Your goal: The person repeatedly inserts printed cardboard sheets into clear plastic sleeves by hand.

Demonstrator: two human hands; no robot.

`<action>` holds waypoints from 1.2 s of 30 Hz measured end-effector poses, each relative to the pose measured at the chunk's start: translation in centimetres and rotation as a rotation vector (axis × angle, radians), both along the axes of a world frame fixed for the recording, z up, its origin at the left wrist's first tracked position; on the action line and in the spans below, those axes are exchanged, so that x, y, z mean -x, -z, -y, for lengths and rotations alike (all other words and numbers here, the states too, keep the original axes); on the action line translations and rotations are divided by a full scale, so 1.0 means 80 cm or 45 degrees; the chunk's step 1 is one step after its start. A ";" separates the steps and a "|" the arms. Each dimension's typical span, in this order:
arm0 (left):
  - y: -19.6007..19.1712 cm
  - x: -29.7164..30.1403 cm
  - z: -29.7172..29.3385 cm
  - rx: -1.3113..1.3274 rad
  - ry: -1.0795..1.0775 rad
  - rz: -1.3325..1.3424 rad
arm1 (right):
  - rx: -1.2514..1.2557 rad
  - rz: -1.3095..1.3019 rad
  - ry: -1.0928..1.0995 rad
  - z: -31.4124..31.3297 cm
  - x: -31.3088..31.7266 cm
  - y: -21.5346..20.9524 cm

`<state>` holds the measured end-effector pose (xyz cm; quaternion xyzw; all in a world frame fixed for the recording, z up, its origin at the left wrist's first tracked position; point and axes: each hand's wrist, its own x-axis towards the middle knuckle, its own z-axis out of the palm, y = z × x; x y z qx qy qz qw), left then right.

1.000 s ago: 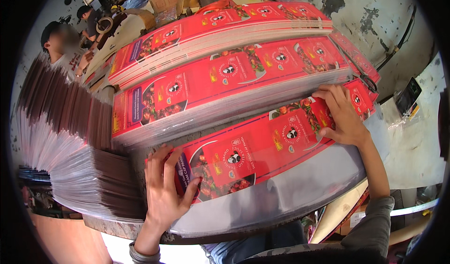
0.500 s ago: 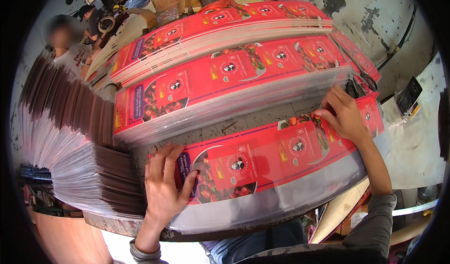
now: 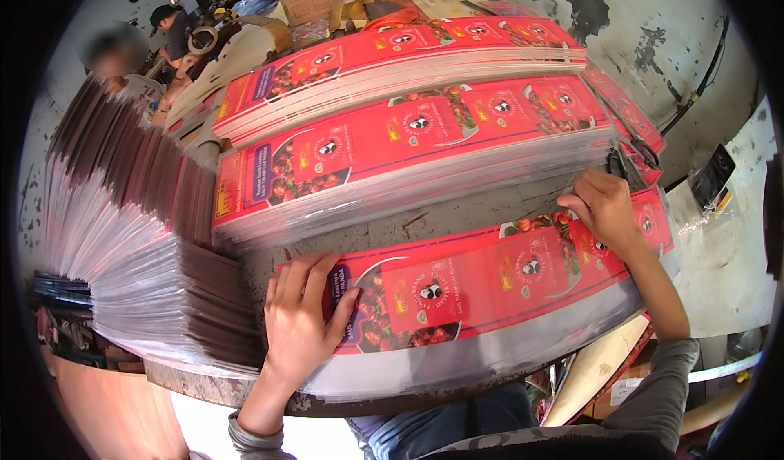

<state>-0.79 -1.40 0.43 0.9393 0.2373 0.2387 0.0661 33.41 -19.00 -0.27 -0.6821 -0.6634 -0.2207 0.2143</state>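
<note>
A long red printed sheet lies at the near side of the table, on clear plastic film that shows along its near edge. My left hand rests over the sheet's left end, fingers lying along that edge and thumb spread onto the print. At the sheet's far edge, toward its right end, my right hand has curled fingers with the thumb pointing left. What lies inside those fingers, if anything, is hidden. Beyond it stands a plastic-edged stack of red printed sheets.
Another stack of red printed sheets lies farther back. A tall, fanned pile of sheets stands at left. Scissors lie near the right end of the stacks. A black pouch is at far right. Two people are at the back left.
The view has shifted, moving the scene slightly right and down. My right hand's fingers are more tightly curled at the far edge. My left hand stays on the sheet's left end.
</note>
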 end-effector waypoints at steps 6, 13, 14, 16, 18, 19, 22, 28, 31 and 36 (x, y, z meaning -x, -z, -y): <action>0.001 0.005 -0.005 0.014 -0.052 -0.017 | 0.297 -0.205 -0.078 0.027 0.021 -0.022; -0.004 0.003 -0.007 -0.052 -0.018 -0.062 | 0.389 -0.298 0.072 0.054 0.015 -0.010; -0.004 0.004 -0.009 -0.021 0.008 -0.076 | 0.400 -0.300 0.112 0.045 0.010 -0.011; -0.003 0.006 -0.009 0.005 0.027 -0.095 | 0.407 -0.305 0.143 0.034 0.003 -0.008; 0.000 0.007 -0.010 0.090 0.049 -0.148 | 0.398 -0.351 0.134 0.026 -0.001 -0.003; 0.000 0.006 -0.009 0.089 0.044 -0.147 | 0.397 -0.350 0.129 0.026 -0.001 -0.003; 0.002 0.001 -0.005 0.045 0.029 -0.122 | 0.281 -0.406 0.128 0.031 0.001 -0.003; 0.002 0.002 -0.002 0.128 -0.039 -0.054 | 0.280 -0.295 0.160 0.031 -0.003 -0.001; 0.001 0.002 -0.003 -0.014 -0.051 -0.071 | 0.297 -0.301 0.194 0.026 0.002 -0.006; 0.003 0.000 -0.005 -0.041 -0.025 -0.026 | 0.261 -0.236 0.172 0.025 0.001 -0.003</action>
